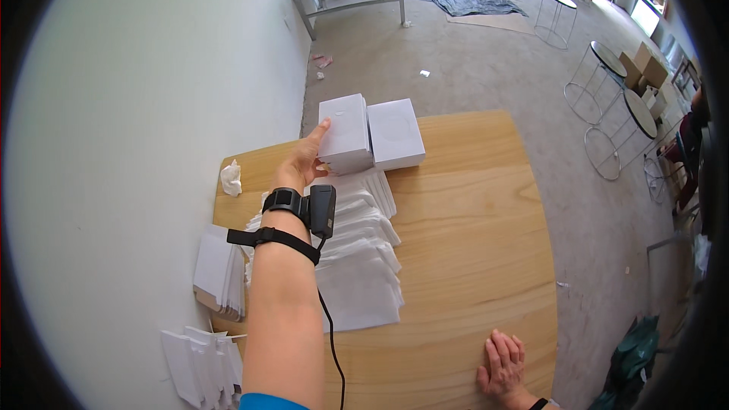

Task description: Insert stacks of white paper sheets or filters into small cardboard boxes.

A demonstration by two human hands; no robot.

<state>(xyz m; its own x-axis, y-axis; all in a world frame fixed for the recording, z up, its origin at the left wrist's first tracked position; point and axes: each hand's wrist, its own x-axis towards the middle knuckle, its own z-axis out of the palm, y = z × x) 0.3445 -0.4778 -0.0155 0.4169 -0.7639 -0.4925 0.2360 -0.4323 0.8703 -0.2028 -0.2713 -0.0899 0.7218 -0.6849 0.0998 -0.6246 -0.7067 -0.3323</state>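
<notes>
My left hand (305,158) reaches to the far part of the wooden table, its fingers bent around the left side and near corner of a white stack of thin, flat pieces (343,123). Right beside that stack stands a white box (396,133) with a faint round mark on its top. Overlapping white paper sheets or sleeves (361,288) spread in a row toward me, partly hidden under my left forearm. My right hand (503,364) rests palm down near the table's front right, holding nothing, its fingers stretched out.
More white flat pieces stand in a bundle (219,269) by the wall, with others (199,364) below. A crumpled tissue (231,178) lies on the wooden table (471,243). A cable hangs from my left wrist device. Round-topped stools (607,59) stand to the right.
</notes>
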